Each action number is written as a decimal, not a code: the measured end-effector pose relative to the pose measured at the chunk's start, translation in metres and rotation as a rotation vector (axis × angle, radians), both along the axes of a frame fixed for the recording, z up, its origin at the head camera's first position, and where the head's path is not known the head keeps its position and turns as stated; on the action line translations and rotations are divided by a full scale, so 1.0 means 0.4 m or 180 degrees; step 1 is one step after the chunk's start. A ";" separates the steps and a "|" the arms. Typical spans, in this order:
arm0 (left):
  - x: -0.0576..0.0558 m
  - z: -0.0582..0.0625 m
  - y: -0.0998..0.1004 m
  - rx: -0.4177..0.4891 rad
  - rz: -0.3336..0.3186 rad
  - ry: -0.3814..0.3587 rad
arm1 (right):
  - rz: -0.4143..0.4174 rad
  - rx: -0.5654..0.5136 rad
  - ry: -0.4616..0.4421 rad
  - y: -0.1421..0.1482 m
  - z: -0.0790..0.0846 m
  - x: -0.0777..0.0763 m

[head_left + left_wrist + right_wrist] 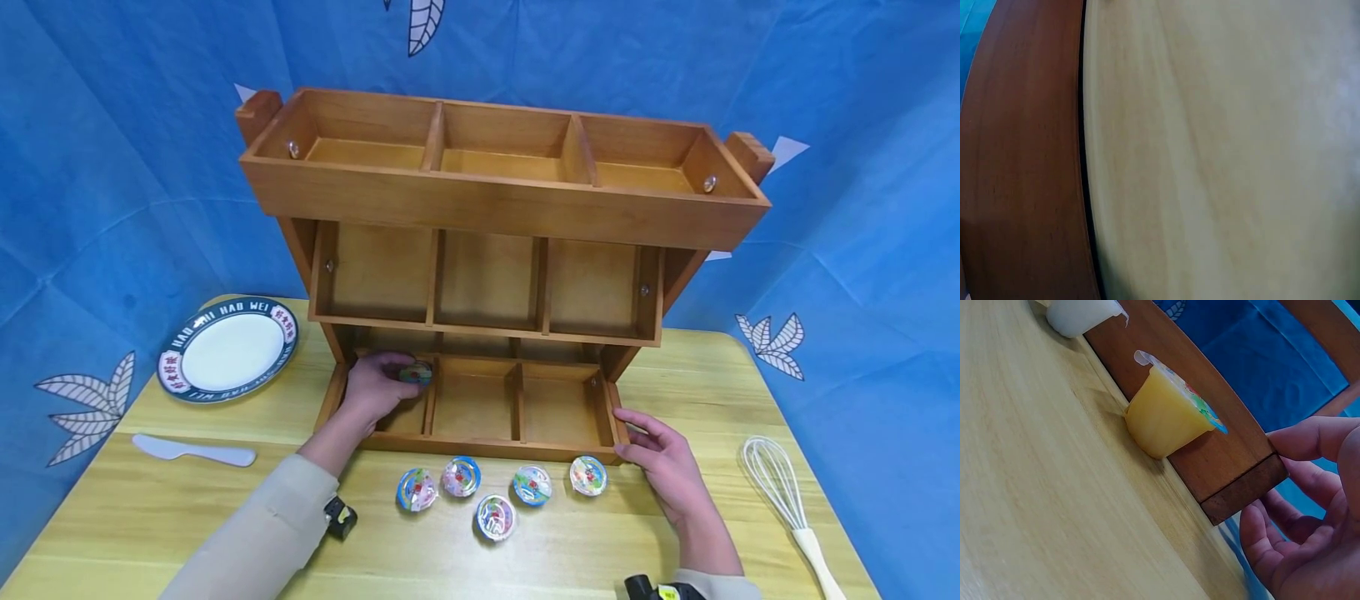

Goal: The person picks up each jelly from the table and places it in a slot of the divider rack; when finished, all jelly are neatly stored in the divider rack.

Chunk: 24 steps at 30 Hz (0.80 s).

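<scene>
A three-tier wooden rack [510, 197] stands on the table, each tier divided into three compartments. My left hand [375, 387] reaches into the left compartment of the bottom tier, pinching a small jelly cup [416, 374] with a printed lid. My right hand [663, 458] grips the right front corner of that bottom tier; in the right wrist view, its thumb and fingers sit around the corner. In front of the rack, several jelly cups lie on the table, including a yellow one [1169, 412] and a white one [1079, 315]. The left wrist view shows neither the left hand nor its cup.
To the left are a plate [288, 354] with a dark patterned rim and a white plastic knife [193, 451]. A whisk [787, 500] lies at the right edge of the table [585, 558]. Blue cloth [135, 125] hangs behind and at both sides.
</scene>
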State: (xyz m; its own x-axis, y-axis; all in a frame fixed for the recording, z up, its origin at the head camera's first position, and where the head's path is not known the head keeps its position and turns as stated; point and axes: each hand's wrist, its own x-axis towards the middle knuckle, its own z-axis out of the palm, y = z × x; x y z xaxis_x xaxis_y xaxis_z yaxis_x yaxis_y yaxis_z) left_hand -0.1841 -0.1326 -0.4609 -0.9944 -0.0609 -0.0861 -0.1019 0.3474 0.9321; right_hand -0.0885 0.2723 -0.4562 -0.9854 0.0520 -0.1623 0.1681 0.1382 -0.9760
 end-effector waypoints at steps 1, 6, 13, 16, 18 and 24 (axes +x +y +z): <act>0.000 0.001 0.001 -0.0009 0.0000 -0.0006 | 0.0001 0.0003 -0.0001 0.000 0.001 0.000; 0.000 0.003 0.001 -0.0011 -0.0007 -0.0074 | -0.0001 -0.0004 -0.0007 -0.001 0.002 0.000; 0.001 0.012 -0.004 -0.0004 -0.0022 -0.0114 | -0.0014 0.0040 -0.0029 -0.001 0.003 -0.001; 0.009 0.020 -0.010 -0.0159 -0.0013 -0.0076 | -0.0017 0.0042 -0.0025 -0.001 0.003 -0.002; 0.019 0.028 -0.016 -0.0301 -0.0001 -0.0023 | -0.0014 0.0037 -0.0023 -0.001 0.003 -0.002; 0.065 0.055 -0.038 -0.0424 0.0005 0.0296 | -0.0019 0.0026 -0.0015 -0.001 0.001 -0.001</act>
State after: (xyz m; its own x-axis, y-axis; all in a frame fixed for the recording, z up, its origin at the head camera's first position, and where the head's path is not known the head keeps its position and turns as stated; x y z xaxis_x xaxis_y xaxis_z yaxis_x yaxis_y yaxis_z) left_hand -0.1583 -0.1478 -0.4389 -0.9976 -0.0673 0.0152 -0.0181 0.4684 0.8833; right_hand -0.0890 0.2721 -0.4558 -0.9843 0.0593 -0.1664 0.1735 0.1451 -0.9741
